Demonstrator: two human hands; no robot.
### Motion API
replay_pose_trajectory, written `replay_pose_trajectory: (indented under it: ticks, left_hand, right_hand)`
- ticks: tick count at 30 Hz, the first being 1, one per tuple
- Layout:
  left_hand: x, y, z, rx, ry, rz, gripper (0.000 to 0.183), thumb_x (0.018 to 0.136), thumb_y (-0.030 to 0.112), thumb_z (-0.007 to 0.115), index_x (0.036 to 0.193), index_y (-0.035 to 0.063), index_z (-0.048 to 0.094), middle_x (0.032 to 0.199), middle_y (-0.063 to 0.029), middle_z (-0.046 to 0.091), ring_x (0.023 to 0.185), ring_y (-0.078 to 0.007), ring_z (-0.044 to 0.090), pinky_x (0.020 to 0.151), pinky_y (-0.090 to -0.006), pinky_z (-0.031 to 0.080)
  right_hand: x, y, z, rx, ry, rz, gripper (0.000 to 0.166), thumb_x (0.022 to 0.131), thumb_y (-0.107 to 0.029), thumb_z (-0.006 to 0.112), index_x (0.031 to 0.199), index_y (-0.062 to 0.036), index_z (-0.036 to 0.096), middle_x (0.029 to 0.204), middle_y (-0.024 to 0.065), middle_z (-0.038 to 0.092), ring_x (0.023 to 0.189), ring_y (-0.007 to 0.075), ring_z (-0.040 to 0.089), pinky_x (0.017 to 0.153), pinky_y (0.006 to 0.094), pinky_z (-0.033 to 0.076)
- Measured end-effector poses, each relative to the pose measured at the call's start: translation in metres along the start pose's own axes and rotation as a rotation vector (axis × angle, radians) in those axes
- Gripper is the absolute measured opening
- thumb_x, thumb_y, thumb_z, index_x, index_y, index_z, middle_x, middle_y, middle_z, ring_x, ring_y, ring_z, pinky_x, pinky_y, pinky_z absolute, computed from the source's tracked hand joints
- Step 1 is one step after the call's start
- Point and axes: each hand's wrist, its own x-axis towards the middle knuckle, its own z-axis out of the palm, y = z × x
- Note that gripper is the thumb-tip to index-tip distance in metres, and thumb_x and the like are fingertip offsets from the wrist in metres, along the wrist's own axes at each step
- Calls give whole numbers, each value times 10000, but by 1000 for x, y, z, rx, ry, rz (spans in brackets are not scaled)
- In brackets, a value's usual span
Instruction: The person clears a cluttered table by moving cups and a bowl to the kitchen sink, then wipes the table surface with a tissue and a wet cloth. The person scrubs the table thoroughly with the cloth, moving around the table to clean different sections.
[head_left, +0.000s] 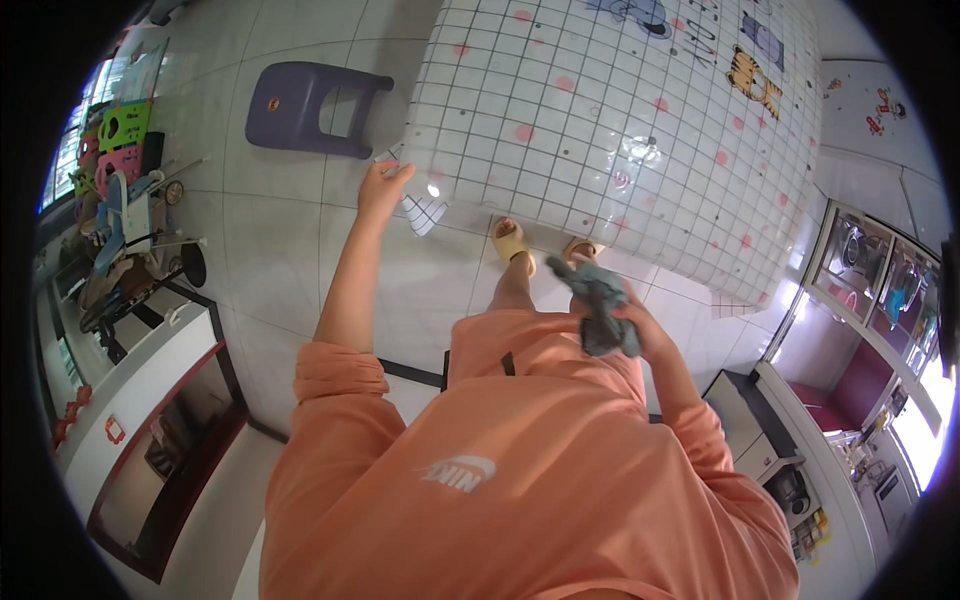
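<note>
A checked plastic tablecloth with pink dots and cartoon animals covers the table before me. My left hand is at its near left corner, thumb and fingers closed on the edge. Just beside that hand, a loose corner flap of the cloth hangs down. In my right hand is a crumpled grey-green cloth, held in front of my thigh, short of the table's near edge. Part of the right hand is hidden behind the cloth.
A purple plastic stool lies or stands left of the table on the tiled floor. Further left are a folded stroller and colourful plastic panels. A glass-fronted cabinet stands right. My slippered feet are by the table.
</note>
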Motion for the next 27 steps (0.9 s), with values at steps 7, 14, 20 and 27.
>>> replay_pose_trajectory:
  ticks: [7,14,20,27]
  left_hand:
    - [-33,37,-18,-203,-298,30,301,904,383,531,987,107,615,814,5,599,632,-80,510,607,-235,428]
    - [-31,27,-22,-136,-393,134,226,905,343,556,952,129,611,831,32,597,684,-71,516,640,-228,416]
    - [-20,20,-24,-109,-394,180,197,892,288,581,932,98,607,819,19,597,655,-73,496,623,-227,420]
    - [-15,15,-14,-41,-315,229,216,880,242,591,943,37,620,787,-33,642,629,-104,532,610,-250,453]
  right_hand:
    - [122,35,114,303,-306,371,558,844,-252,627,1302,-92,352,1161,86,545,1081,216,555,945,375,445]
    - [188,31,203,503,-317,162,446,855,-374,628,1196,-127,479,1104,48,578,1030,182,564,916,351,443]
    - [205,16,222,542,-187,129,367,854,-355,628,1130,-134,530,1050,14,596,932,149,581,828,331,463]
    - [208,16,215,473,-16,21,437,851,-339,645,1171,-89,482,1033,25,577,899,177,587,775,331,482]
